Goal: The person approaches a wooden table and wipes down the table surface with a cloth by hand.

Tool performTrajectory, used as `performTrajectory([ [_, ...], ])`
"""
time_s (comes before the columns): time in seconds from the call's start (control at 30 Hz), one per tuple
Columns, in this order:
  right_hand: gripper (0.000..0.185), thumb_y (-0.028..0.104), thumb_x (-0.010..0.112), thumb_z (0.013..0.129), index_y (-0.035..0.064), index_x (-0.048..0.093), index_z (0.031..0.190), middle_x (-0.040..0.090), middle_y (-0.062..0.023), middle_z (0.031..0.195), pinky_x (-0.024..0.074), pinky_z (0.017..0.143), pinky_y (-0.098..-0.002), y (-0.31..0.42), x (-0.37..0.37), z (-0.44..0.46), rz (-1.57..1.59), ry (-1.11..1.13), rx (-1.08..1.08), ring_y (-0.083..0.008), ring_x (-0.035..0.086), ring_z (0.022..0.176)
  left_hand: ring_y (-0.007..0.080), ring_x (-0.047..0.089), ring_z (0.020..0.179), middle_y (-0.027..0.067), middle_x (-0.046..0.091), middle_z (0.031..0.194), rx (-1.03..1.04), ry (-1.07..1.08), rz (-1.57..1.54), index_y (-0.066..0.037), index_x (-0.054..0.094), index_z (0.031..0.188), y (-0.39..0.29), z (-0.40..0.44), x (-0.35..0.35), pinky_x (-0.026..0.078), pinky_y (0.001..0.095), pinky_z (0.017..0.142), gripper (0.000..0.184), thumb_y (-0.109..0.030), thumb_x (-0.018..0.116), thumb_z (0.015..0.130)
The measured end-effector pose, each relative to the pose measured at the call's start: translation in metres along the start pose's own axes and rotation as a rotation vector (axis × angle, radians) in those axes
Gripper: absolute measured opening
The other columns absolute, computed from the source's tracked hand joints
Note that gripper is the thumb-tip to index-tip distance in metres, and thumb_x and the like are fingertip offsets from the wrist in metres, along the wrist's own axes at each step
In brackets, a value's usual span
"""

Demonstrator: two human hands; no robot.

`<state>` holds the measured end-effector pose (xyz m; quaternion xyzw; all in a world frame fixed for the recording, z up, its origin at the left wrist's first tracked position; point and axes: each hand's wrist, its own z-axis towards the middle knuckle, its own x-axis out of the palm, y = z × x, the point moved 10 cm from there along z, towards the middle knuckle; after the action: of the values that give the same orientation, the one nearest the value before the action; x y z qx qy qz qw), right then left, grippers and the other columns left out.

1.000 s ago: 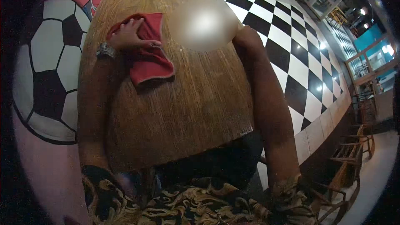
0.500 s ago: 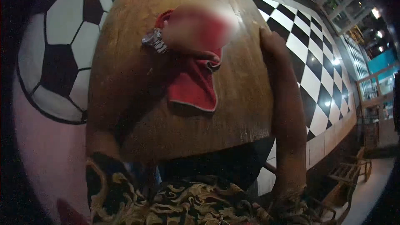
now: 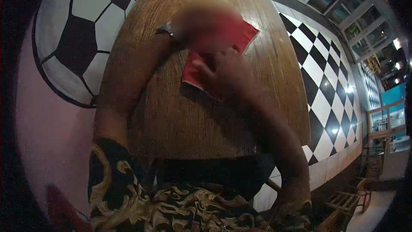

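Observation:
A red cloth (image 3: 248,34) with a pale edge lies on the wooden table (image 3: 171,120), partly hidden by a round blur. My left hand (image 3: 182,32), with a shiny watch at its wrist, reaches over the cloth's left part; its fingers are lost in the blur. On the lower part of the cloth rests my right hand (image 3: 225,68), thumb and fingers apart, touching the fabric without a visible grip.
A wall painted with a large football (image 3: 77,38) runs along the table's left side. Right of the table is a black-and-white checkered floor (image 3: 326,86). Wooden chairs (image 3: 349,199) stand at the lower right, with glass-paned doors farther back.
My right hand has left the table's right edge and come onto the cloth. My left hand and the cloth moved right across the table, and the view has shifted.

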<state>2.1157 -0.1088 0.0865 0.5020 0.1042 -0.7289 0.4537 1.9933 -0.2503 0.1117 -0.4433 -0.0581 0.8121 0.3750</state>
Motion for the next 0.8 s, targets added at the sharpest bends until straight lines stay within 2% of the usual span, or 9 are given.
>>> performTrajectory([
  [0.1,0.085,0.075,0.053,0.102,0.0137,0.050,0.161,0.047,-0.0244,0.166,0.0333,0.127,-0.0586,-0.008,0.001,0.000,-0.125,-0.002,0.000,-0.0438,0.042,0.155,0.0339,0.077,0.102,0.0178,0.079,0.116,-0.181,-0.143,-0.067,-0.007,0.076,0.124,0.050,-0.004,-0.026,0.060,0.0450,0.093,0.045,-0.046,0.072,0.102],
  [0.17,0.080,0.070,0.055,0.103,0.0203,0.047,0.165,0.038,-0.0180,0.173,0.0257,0.132,-0.0545,-0.053,-0.001,0.016,-0.110,0.252,0.097,-0.0383,0.032,0.162,0.0345,0.075,0.109,0.0193,0.077,0.122,-0.219,-0.146,0.045,-0.008,0.075,0.128,0.069,-0.011,-0.029,0.059,0.0466,0.098,0.044,-0.045,0.070,0.103],
  [0.33,0.075,0.065,0.059,0.104,0.0243,0.047,0.165,0.040,-0.0184,0.173,0.0344,0.129,-0.0508,-0.136,-0.075,-0.002,-0.497,0.361,0.307,-0.0354,0.039,0.159,0.0397,0.064,0.132,0.0235,0.067,0.142,-0.383,-0.053,0.404,-0.014,0.066,0.146,0.066,-0.022,-0.023,0.050,0.0536,0.113,0.050,-0.046,0.062,0.108],
  [0.4,0.070,0.065,0.058,0.104,0.0239,0.052,0.161,0.041,-0.0194,0.171,0.0388,0.124,-0.0579,-0.224,-0.082,-0.025,-0.494,0.038,0.651,-0.0433,0.044,0.153,0.0454,0.057,0.140,0.0253,0.063,0.149,0.003,0.171,0.932,-0.013,0.058,0.155,0.050,-0.020,0.007,0.044,0.0563,0.120,0.062,-0.054,0.053,0.110],
  [0.47,0.077,0.073,0.052,0.102,0.0247,0.050,0.162,0.041,-0.0235,0.169,0.0337,0.124,-0.0659,-0.244,-0.039,-0.024,-0.608,0.131,0.500,-0.0531,0.042,0.151,0.0445,0.056,0.140,0.0245,0.060,0.151,-0.046,0.169,0.816,-0.013,0.057,0.154,0.068,-0.021,0.011,0.047,0.0582,0.115,0.052,-0.043,0.052,0.112],
  [0.53,0.082,0.080,0.045,0.101,0.0247,0.050,0.162,0.043,-0.0275,0.165,0.0281,0.119,-0.0793,-0.157,-0.040,-0.015,-0.452,0.064,0.410,-0.0661,0.039,0.145,0.0436,0.056,0.140,0.0237,0.057,0.153,-0.092,0.168,0.698,-0.012,0.056,0.154,0.112,-0.022,0.026,0.050,0.0601,0.110,0.044,-0.032,0.052,0.114],
  [0.63,0.080,0.080,0.055,0.096,0.0227,0.063,0.151,0.047,-0.0259,0.162,0.0293,0.120,-0.0752,-0.016,-0.011,-0.011,-0.158,0.210,0.060,-0.0634,0.040,0.146,0.0459,0.059,0.134,0.0244,0.061,0.146,-0.009,-0.038,0.752,-0.017,0.056,0.155,0.147,-0.013,0.035,0.051,0.0602,0.109,0.044,-0.032,0.050,0.114],
  [0.73,0.077,0.079,0.058,0.096,0.0222,0.066,0.148,0.051,-0.0223,0.159,0.0307,0.122,-0.0722,0.087,0.012,-0.032,0.007,0.119,-0.289,-0.0581,0.044,0.146,0.0448,0.057,0.141,0.0260,0.059,0.153,-0.256,0.053,0.644,-0.010,0.049,0.161,0.145,-0.012,0.016,0.041,0.0595,0.120,0.076,-0.065,0.042,0.110],
  [0.8,0.071,0.063,0.066,0.100,0.0235,0.056,0.158,0.045,-0.0212,0.167,0.0262,0.128,-0.0672,0.132,0.023,-0.052,0.258,0.287,-0.492,-0.0551,0.032,0.156,0.0434,0.060,0.136,0.0231,0.063,0.147,-0.154,0.164,0.444,-0.006,0.053,0.156,0.151,-0.006,0.020,0.043,0.0599,0.116,0.077,-0.066,0.042,0.109],
])
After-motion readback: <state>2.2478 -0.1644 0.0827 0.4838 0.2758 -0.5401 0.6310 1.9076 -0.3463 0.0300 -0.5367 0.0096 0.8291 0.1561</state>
